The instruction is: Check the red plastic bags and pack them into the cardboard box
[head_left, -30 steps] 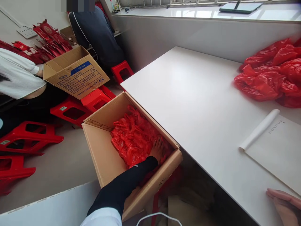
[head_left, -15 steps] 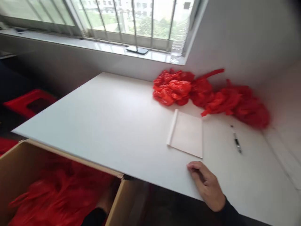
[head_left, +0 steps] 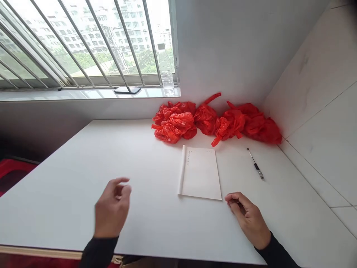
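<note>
My left hand [head_left: 112, 206] is over the left part of the white table [head_left: 83, 167], its thumb and forefinger apart and nothing between them. On the right, my right hand [head_left: 247, 217] rests on the tabletop just below the notepad's lower right corner. Its fingers are curled in to the thumb, with nothing seen in them. The white notepad [head_left: 202, 175] lies between and beyond both hands, its cover folded back along the left side and small writing at the top left. A black and clear pen [head_left: 255, 163] lies right of the pad.
Crumpled red plastic bags [head_left: 178, 123] line the wall side of the table. A phone [head_left: 127, 90] and a water bottle [head_left: 166, 70] stand on the sill by the barred window. A cardboard box edge [head_left: 41, 252] with red inside shows below the table's near edge.
My left hand has come up out of the box of red plastic and over the table, with nothing in it. The view has turned right; my right hand stays near the pad.
</note>
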`<state>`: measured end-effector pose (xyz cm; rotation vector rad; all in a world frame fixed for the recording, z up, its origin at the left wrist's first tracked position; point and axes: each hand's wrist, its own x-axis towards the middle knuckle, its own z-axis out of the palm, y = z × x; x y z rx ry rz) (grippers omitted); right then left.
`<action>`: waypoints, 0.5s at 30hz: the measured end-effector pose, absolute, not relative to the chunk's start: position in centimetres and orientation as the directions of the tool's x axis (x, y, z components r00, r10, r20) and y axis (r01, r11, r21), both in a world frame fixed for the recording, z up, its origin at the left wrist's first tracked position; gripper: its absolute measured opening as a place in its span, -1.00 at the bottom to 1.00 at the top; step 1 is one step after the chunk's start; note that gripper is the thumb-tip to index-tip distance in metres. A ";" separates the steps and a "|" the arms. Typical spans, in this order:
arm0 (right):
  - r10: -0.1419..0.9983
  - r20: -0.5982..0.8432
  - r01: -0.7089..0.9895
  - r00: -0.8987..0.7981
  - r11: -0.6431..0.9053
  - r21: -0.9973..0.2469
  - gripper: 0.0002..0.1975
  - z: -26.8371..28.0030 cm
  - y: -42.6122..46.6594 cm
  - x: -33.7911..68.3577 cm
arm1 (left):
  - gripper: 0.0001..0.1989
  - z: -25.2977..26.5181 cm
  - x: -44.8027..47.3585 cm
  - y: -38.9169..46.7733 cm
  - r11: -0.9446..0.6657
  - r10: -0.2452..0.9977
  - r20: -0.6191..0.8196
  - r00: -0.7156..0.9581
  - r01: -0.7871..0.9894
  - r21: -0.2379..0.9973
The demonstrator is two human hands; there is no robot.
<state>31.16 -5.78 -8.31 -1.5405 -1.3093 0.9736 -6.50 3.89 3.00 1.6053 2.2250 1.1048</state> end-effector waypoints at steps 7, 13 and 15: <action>0.974 -0.092 0.257 0.205 -0.144 -0.956 -0.71 -7.7 -6.2 30.2 | -0.44 -0.2 7.8 21.4 0.035 0.954 0.233 -0.192 0.836 0.547; 0.966 -0.110 0.218 0.235 -0.163 -0.962 -0.69 -7.1 -6.2 29.6 | -0.78 0.5 6.8 23.8 0.040 0.925 0.312 -0.217 0.873 0.486; 0.974 -0.119 0.207 0.195 -0.159 -0.965 -0.71 -6.9 -6.1 29.9 | -0.83 1.9 5.2 22.8 0.020 0.888 0.391 -0.243 0.869 0.495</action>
